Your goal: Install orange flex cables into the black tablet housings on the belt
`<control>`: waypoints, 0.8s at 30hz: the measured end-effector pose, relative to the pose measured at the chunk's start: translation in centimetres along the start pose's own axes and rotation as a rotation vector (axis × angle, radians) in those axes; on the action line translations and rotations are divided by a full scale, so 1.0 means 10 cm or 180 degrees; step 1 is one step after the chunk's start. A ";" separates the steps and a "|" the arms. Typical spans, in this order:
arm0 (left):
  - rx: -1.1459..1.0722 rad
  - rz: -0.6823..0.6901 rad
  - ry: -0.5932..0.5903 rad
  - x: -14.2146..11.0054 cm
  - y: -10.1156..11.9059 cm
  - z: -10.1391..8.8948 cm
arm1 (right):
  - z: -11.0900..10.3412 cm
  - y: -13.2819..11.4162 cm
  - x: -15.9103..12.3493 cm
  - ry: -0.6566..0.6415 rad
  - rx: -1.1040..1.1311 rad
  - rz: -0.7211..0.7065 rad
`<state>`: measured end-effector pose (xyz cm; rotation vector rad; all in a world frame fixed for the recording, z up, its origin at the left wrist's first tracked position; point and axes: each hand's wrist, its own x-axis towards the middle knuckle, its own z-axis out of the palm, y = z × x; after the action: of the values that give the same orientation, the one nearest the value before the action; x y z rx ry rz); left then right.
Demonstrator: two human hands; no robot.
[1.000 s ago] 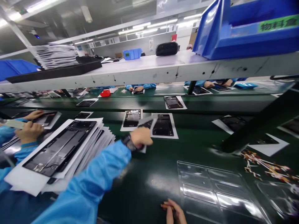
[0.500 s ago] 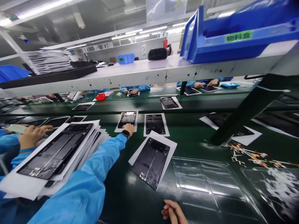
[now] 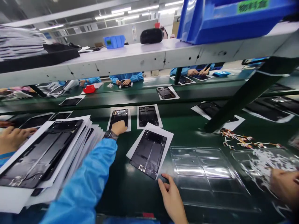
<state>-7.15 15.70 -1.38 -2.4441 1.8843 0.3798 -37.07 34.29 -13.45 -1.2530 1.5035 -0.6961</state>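
Note:
My left hand (image 3: pixel 118 127), in a blue sleeve with a dark wristwatch, reaches out over the green belt (image 3: pixel 187 130). Its fingers are curled down on the near edge of a small black panel (image 3: pixel 119 115) that lies on a white sheet. My right hand (image 3: pixel 172 199) lies low in the middle with fingers stretched out. Its fingertips touch the near corner of the white sheet under a larger black panel (image 3: pixel 148 153). A second small panel (image 3: pixel 147 115) lies just right of the one under my left hand.
A thick stack of panels on sheets (image 3: pixel 44 152) fills the left. Clear plastic trays (image 3: pixel 205 174) lie to the right, with scraps of tape (image 3: pixel 245 143) beyond. Another person's hand (image 3: pixel 283 186) shows at the right edge, one more (image 3: pixel 12 138) at left. A white shelf (image 3: pixel 149 57) with blue bins (image 3: pixel 224 18) hangs overhead.
My right hand has moved forward and now touches the large panel's sheet. My left hand stays on the small panel. Another person's hand has come in at the right edge.

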 end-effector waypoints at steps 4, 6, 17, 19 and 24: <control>-0.0467 -0.0086 -0.0194 -0.44 0.06 0.53 | 0.02 -0.02 0.00 -0.0261 0.0219 0.0213; -0.0765 -0.0031 -0.0267 -0.69 0.06 0.77 | 0.02 -0.03 -0.02 -0.0346 0.0272 0.0226; -0.1855 0.0332 -0.0442 -1.05 -0.27 0.98 | 0.03 0.02 -0.13 0.0081 -0.0990 -0.0263; -0.1675 0.0544 -0.0533 -0.96 -0.23 0.98 | 0.05 -0.02 -0.08 0.0275 -0.1837 -0.0510; -0.1516 0.0747 -0.0521 -0.96 -0.18 1.07 | 0.14 -0.04 0.08 0.0684 -0.2992 -0.1055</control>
<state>-9.50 27.12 -10.00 -2.3393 2.2160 1.1197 -35.57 33.64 -13.82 -2.2219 1.9049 -0.3116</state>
